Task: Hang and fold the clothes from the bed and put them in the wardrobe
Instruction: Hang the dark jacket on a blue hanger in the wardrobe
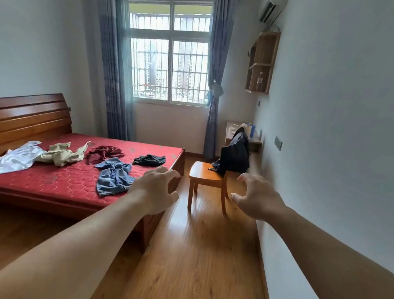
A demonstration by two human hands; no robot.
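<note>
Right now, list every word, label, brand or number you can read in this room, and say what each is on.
No legible text anywhere.
White garment on the bed: faint print, too blurred to read.
Bottle on the wall shelf: label too small.
Air conditioner: no readable brand.

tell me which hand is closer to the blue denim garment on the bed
Left. The left hand hovers just right of the blue denim garment, almost at its edge. The right hand is farther right, past the wooden chair, near the wall.
</note>
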